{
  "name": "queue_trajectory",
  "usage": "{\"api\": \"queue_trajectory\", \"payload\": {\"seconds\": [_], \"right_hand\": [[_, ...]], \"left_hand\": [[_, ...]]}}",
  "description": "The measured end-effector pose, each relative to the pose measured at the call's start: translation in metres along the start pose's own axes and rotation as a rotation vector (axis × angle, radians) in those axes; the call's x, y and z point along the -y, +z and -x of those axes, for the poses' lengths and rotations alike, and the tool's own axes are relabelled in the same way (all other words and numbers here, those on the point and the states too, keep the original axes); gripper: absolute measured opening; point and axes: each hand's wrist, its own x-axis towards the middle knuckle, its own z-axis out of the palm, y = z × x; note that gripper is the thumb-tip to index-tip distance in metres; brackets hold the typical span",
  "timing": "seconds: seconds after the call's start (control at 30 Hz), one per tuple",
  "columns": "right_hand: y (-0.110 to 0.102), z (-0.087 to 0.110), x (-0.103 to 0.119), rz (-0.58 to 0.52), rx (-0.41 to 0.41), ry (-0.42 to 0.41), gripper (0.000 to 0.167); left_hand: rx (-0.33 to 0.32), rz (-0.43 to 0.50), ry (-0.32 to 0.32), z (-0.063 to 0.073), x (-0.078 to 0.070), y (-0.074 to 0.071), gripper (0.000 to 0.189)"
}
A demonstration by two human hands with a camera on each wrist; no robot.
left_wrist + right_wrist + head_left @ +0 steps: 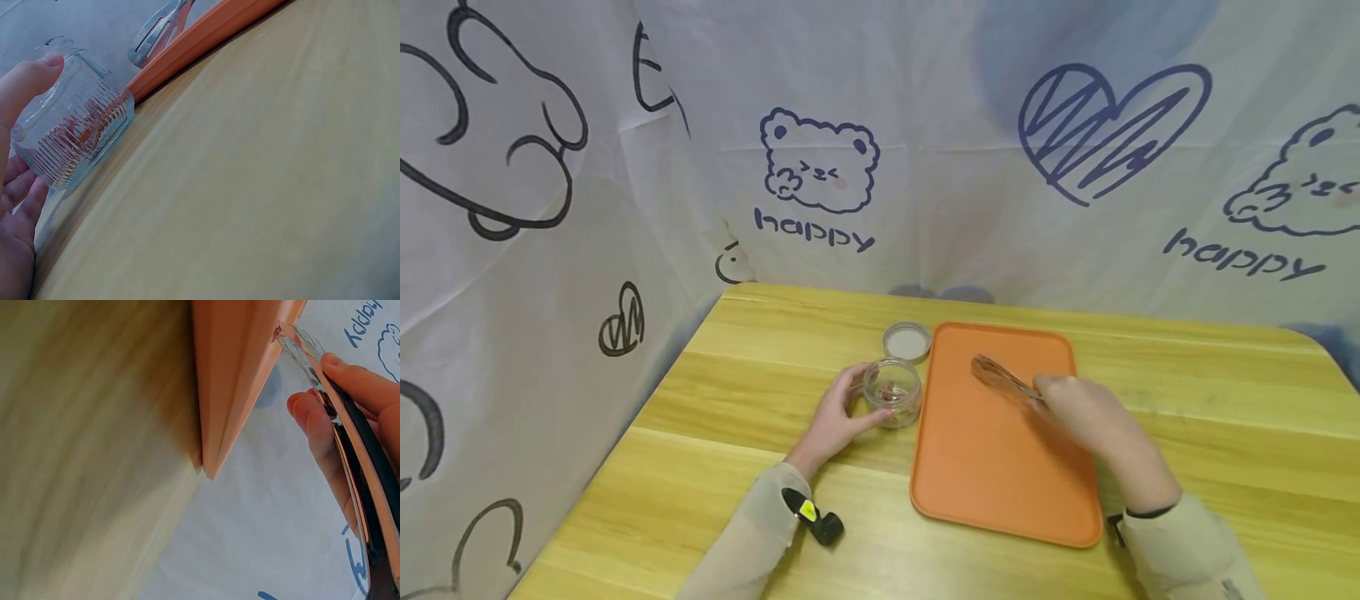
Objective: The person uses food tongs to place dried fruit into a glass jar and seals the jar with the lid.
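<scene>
A white printed cloth (925, 100) hangs behind the table (722, 417), which has a yellow wood grain. An orange tray (992, 492) lies flat on it, right of centre, its long sides running near to far, within easy reach of both hands. The right hand (1078, 412) is over the tray's right side, its thumb and fingers closed round the handles of a pair of tongs (996, 373); that grip, thumb against one arm and fingers against the other, seems suited to squeezing them. The tongs slant left and far above the tray, arms close together; a small reddish bit shows by their tips, but whether it is pinched I cannot tell. The left hand (838, 421) is partly curled round a clear glass jar (904, 410), thumb on the near side and fingers on the left and far side, probably to steady it while leaving the mouth uncovered. The jar stands upright on the table, just left of the tray, ribbed low down. A round lid (907, 342) lies just beyond it, apparently set aside for access. Small reddish pieces (78, 131) rest inside the jar, low down.
</scene>
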Motion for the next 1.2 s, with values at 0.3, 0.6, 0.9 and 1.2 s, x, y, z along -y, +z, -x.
{"api": "queue_trajectory", "payload": {"seconds": [0.3, 0.6, 0.9, 1.2], "right_hand": [[0.003, 0.002, 0.0, 0.031, -0.05, -0.036, 0.023], [0.0, 0.006, 0.001, 0.058, -0.09, -0.017, 0.028], [-0.008, 0.008, 0.005, 0.055, -0.162, -0.042, 0.031], [-0.021, 0.006, 0.017, 0.06, -0.212, -0.072, 0.029]], "left_hand": [[-0.004, -0.013, -0.001, 0.001, -0.001, 0.0, 0.071], [-0.005, -0.021, -0.007, -0.001, 0.003, 0.001, 0.072], [-0.046, -0.013, 0.01, -0.006, 0.037, 0.003, 0.072], [-0.05, -0.012, 0.026, -0.006, 0.037, 0.002, 0.071]]}}
